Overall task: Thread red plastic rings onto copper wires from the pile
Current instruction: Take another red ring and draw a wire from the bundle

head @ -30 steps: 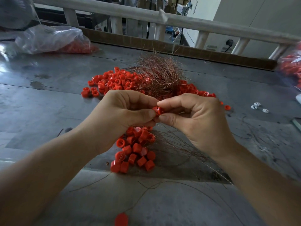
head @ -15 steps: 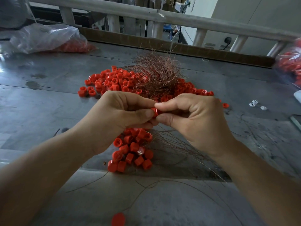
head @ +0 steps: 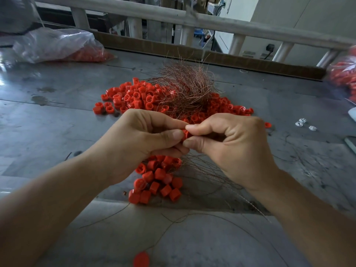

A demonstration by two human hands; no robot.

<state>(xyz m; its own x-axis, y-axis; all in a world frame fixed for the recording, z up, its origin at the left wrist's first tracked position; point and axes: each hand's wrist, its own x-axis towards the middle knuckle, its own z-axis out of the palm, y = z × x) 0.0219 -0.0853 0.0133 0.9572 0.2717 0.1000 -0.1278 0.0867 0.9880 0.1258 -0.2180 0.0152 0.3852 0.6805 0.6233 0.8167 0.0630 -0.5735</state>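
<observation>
Fingers point(head: 194, 127): thumb and forefinger of the right hand point(head: 231, 149) are pinched narrow on one red ring point(head: 185, 134). The left hand point(head: 138, 143) pinches the same ring from the other side, so that fingertips meet fingertips. The ring is held above the worktop point(head: 57, 116), over a clump of rings point(head: 158, 180) that lies among thin wire strands. No wire can be made out at the pinch itself.

Beyond the hands lie the loose pile point(head: 134, 95) and the tuft of copper wires point(head: 185, 85) resting on it.

Step judged in hand: feeding a wire end through the ring. The next move calls for a steady ring, a straight wire tip, then sliding the ring down.

Against a second ago: less of the ring shows, the fingertips having closed over it, and the hands have kept their place.
</observation>
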